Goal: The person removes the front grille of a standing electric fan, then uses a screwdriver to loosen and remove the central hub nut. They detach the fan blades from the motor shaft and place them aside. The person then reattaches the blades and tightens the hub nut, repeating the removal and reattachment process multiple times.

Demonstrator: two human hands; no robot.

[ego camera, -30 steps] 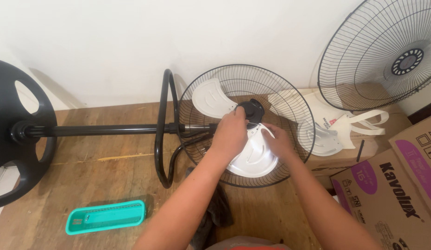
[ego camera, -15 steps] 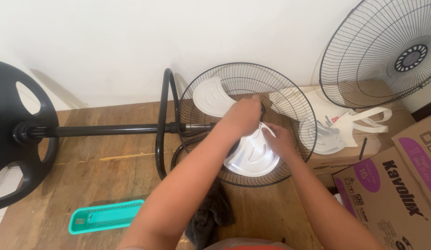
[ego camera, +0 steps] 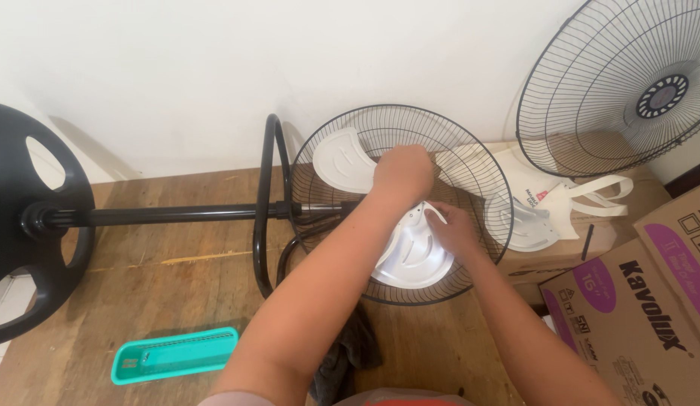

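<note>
Looking down, head view: a standing fan lies on its side on a wooden floor [ego camera: 177,278], and both hands work at the middle of its white blades [ego camera: 414,252] inside the rear wire guard [ego camera: 470,162].
Left hand [ego camera: 402,171]: closed over the hub at the blade centre; the hub cap is hidden beneath it, so what the fingers pinch cannot be seen.
Right hand [ego camera: 451,229]: fingers pressed against the inner edge of the lower blade, steadying it.
Doing it well: likely the blade should be held from spinning while the left hand turns squarely on the axis, without tilting the hub.
Edges: the guard's wire rim rings both wrists closely; the upper blade [ego camera: 341,159] lies just beside the left hand.
Room on the left: the black pole [ego camera: 169,214], its curved loop [ego camera: 265,203] and round base [ego camera: 26,218] lie well apart.
Room on the right: cardboard boxes [ego camera: 636,316], a white bag [ego camera: 568,199] and the loose front guard [ego camera: 628,83] crowd that side.
Near the elbows: a teal tray [ego camera: 173,355] and dark cloth [ego camera: 346,353].
</note>
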